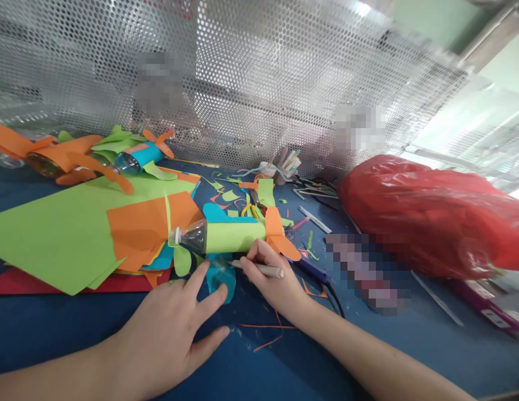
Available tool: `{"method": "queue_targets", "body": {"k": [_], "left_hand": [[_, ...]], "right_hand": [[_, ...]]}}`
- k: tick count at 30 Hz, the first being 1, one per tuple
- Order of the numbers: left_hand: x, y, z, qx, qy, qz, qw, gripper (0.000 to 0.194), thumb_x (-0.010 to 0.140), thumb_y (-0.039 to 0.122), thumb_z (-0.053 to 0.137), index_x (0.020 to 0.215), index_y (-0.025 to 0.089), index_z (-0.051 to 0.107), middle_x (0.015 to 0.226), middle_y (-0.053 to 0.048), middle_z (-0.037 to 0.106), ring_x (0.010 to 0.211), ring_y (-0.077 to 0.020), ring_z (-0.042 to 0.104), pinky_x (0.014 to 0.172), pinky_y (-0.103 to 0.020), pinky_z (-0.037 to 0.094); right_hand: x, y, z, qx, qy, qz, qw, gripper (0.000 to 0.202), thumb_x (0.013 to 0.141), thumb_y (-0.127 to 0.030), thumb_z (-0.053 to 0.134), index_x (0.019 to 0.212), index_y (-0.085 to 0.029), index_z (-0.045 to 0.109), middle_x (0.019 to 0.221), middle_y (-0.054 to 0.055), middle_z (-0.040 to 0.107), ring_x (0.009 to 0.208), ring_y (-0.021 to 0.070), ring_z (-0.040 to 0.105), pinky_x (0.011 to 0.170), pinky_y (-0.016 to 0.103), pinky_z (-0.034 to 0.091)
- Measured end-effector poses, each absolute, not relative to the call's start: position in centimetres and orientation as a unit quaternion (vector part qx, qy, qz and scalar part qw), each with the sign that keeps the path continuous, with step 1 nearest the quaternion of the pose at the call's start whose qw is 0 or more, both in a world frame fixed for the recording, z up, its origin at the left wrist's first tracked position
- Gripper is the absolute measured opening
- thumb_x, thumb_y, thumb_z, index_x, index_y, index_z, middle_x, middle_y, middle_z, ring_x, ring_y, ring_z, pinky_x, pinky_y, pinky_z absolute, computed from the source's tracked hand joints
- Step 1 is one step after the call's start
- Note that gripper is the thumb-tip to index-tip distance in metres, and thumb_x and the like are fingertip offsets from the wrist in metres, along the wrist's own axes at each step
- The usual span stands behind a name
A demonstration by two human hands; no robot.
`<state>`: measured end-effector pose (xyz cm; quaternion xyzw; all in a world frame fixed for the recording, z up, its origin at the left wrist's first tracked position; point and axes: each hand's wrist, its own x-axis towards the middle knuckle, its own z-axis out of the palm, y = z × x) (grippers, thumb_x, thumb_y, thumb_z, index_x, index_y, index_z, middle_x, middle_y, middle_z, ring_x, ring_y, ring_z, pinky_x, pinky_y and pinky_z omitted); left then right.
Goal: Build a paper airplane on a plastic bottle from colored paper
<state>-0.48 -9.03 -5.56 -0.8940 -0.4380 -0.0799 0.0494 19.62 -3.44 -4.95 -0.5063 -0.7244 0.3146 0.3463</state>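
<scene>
In front of me a clear plastic bottle (pixel 195 236) lies on its side, wrapped in light green paper (pixel 234 236). Orange paper shapes (pixel 276 229) stand at its right end, a blue paper wing (pixel 215 211) at its far side, and a green paper petal (pixel 182 260) by the cap. Below the bottle is a blue, translucent-looking rounded piece (pixel 222 281). My left hand (pixel 175 317) has its fingers spread, two fingertips resting on that piece. My right hand (pixel 272 274) is closed round a pale pen (pixel 265 270), its tip at the blue piece's upper right edge.
Green (pixel 54 223) and orange sheets (pixel 146 223) are stacked at left, with more paper-wrapped bottles (pixel 142 156) behind. Paper scraps (pixel 229 196) and a cup of pens (pixel 286 167) lie near the perforated metal screen (pixel 259 83). A red plastic bag (pixel 422 217) fills the right.
</scene>
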Motion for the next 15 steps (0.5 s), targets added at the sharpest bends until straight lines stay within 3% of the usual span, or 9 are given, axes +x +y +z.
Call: {"method": "queue_targets", "body": {"k": [6,15], "left_hand": [[-0.42,-8.93,-5.44,-0.895,-0.436,-0.081,0.047,0.043,0.094,0.045,0.044,0.127,0.023,0.060,0.132,-0.027,0.054,0.090,-0.0345,0.069,0.070,-0.048,0.057],[-0.48,-8.99,-5.29,-0.895,-0.435,-0.082,0.047,0.043,0.093,0.045,0.045,0.127,0.024,0.060,0.132,-0.026,0.054,0.088,-0.0346,0.070,0.069,-0.048,0.057]], "right_hand": [[19.66,-3.35,-5.01,-0.504,-0.725,0.313,0.350,0.019,0.086,-0.028,0.051,0.071,-0.024,0.040,0.059,-0.006,0.049,0.052,0.0120,0.046,0.050,0.023,0.036],[19.66,-3.21,-5.02,-0.499,-0.720,0.327,0.355,0.020,0.086,-0.028,0.051,0.071,-0.024,0.040,0.058,-0.007,0.046,0.051,0.0115,0.043,0.049,0.024,0.034]]}}
